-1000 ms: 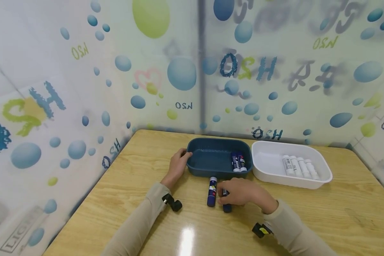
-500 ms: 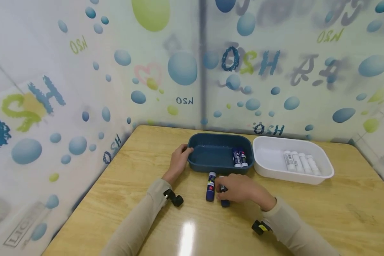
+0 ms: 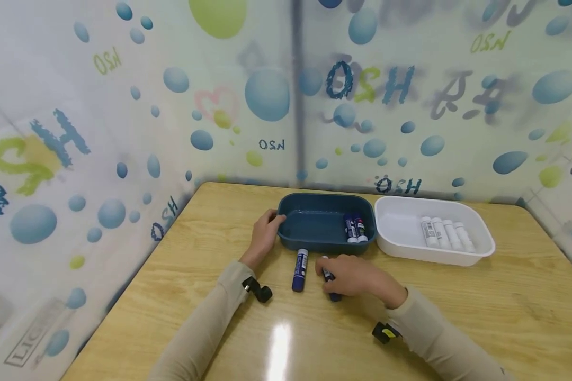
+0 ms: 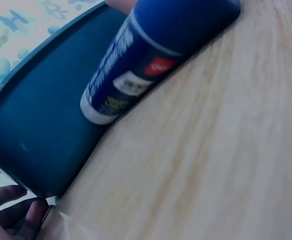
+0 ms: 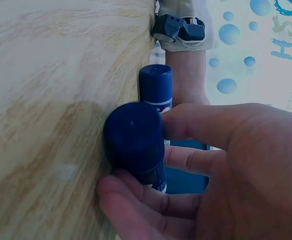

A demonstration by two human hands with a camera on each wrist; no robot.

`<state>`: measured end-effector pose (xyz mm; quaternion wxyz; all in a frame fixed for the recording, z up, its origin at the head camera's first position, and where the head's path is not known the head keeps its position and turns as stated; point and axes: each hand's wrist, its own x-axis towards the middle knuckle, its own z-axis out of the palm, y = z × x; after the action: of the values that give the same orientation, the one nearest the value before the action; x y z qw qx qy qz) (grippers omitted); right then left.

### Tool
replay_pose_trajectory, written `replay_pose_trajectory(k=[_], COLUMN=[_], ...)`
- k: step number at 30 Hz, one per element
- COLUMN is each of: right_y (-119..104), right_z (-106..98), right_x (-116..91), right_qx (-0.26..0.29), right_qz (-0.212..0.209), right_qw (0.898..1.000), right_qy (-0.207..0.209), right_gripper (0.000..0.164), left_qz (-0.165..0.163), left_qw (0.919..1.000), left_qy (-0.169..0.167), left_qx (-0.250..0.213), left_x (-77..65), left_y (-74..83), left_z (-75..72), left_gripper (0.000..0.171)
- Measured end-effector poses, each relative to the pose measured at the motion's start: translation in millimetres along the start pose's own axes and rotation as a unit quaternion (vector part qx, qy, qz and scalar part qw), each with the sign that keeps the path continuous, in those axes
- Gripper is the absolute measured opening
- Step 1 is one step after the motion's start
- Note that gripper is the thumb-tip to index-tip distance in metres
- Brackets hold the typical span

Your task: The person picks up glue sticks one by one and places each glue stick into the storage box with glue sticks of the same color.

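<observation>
My left hand (image 3: 263,234) holds the left end of a dark blue tray (image 3: 310,247), thumb over the rim; its fingers (image 4: 33,220) show at the tray's corner in the left wrist view. My right hand (image 3: 355,275) grips a blue glue stick (image 3: 334,297) on the table in front of the tray, thumb and fingers around its barrel. Its blue end (image 5: 134,137) faces the right wrist camera. Left of it lies a loose glue stick (image 3: 300,271), white end towards the tray. Two more blue glue sticks (image 3: 350,228) lie at the right inside the tray.
A white tray (image 3: 400,251) stands against the dark blue tray's right side, with several white glue sticks (image 3: 442,233) inside. A patterned wall (image 3: 248,169) rises behind the wooden table (image 3: 209,233).
The loose glue stick has rolled left, its label turned. My right hand has shifted slightly left, and its glue stick now slants more. My left hand stays on the tray.
</observation>
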<state>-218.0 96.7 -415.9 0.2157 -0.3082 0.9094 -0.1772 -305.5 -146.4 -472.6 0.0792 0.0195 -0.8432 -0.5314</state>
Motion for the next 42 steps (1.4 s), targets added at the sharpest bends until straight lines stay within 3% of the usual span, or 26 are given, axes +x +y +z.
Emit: replay_pose_trajectory(k=[12,19,22,31,42], right_y=[-4.7,-7.0,-7.9,-1.0,8.0], right_z=[-9.9,-21.3,-28.2,-53.9,-76.0], right_x=[-7.7,-17.8,-23.1,-38.0,-54.7], right_qx=[0.067,0.101,0.111,0.097,0.132], right_qz=[0.03,0.039,0.042,-0.011,-0.009], right_qw=[0.997,0.994,0.993,0.993,0.987], right_qy=[-0.019,-0.003,0.013,0.061,0.091], right_gripper=[0.05,0.074,0.074,0.071,0.068], left_qz=[-0.004,-0.007,-0.009,-0.006,-0.004], left_qw=[1.0,0.9999,0.9999,1.0,0.9999], left_qy=[-0.003,-0.01,-0.008,-0.006,-0.007], left_qx=[-0.005,-0.007,-0.008,-0.003,-0.007], left_x=[-0.6,-1.7,-3.3,-3.7,-3.1], left_y=[-1.0,1.4,2.5,2.5,1.5], left_z=[-1.0,-0.6,-1.1,-2.0,-1.2], left_gripper=[0.047,0.046,0.046,0.046,0.044])
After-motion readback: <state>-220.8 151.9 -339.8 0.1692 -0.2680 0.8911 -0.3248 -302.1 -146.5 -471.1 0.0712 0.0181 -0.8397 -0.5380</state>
